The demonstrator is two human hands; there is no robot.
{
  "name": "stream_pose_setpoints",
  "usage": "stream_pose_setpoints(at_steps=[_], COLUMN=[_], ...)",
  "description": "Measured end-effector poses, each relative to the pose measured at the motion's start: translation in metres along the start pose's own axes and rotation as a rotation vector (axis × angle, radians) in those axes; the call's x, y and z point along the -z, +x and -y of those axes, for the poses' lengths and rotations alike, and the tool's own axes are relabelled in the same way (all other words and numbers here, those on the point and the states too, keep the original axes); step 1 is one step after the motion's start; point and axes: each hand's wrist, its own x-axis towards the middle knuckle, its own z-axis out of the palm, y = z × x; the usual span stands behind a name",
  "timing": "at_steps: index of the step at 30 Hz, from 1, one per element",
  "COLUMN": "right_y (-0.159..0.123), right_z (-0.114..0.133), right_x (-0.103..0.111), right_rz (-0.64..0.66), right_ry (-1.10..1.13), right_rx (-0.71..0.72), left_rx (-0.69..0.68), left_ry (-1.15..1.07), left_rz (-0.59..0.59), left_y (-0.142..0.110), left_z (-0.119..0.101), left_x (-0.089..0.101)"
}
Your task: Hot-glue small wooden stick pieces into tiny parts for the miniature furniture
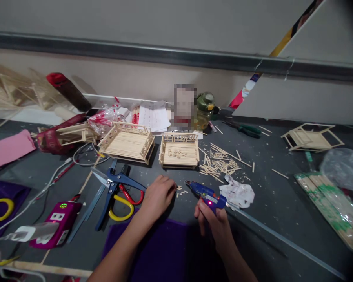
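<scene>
My right hand [214,223] is wrapped round a blue glue gun [206,193] whose red light is on; its nozzle points left at a few short stick pieces [181,190] on the dark table. My left hand [159,195] rests beside those pieces with its fingers curled and pinched at the tips; what they hold is too small to make out. Just beyond stand two small benches made of wooden sticks, one on the left [128,141] and one on the right [179,150].
Blue shears [113,186] and red-and-yellow scissors [126,201] lie left of my hand, near a magenta power strip [60,221]. Loose sticks [220,162] and crumpled paper [238,194] lie right. A bag of sticks [332,203], a stick frame [310,138] and green pliers [247,129] sit farther right.
</scene>
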Motion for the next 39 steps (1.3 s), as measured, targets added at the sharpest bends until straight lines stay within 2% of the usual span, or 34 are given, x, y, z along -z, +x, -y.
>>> stream_pose_setpoints(at_steps=[6,15,26,33,39], right_y=[-0.001,0.000,-0.003,-0.001,-0.001], right_z=[0.000,0.003,0.006,0.002,0.004], right_x=[0.000,0.000,0.000,0.001,0.001], right_rz=[0.006,0.025,-0.005,-0.003,0.011], right_ry=[-0.012,-0.047,-0.031,-0.017,-0.029], right_rx=[0.003,-0.013,-0.005,0.004,-0.002], left_rx=[-0.003,-0.037,-0.049,-0.108,-0.125], left_ry=[0.101,0.122,-0.001,0.003,0.116], left_rz=[-0.023,-0.070,-0.128,-0.032,0.001], left_y=[-0.004,-0.001,-0.003,-0.008,-0.006], left_z=[0.002,-0.002,-0.001,-0.009,-0.011], left_x=[-0.008,-0.017,-0.015,-0.010,-0.017])
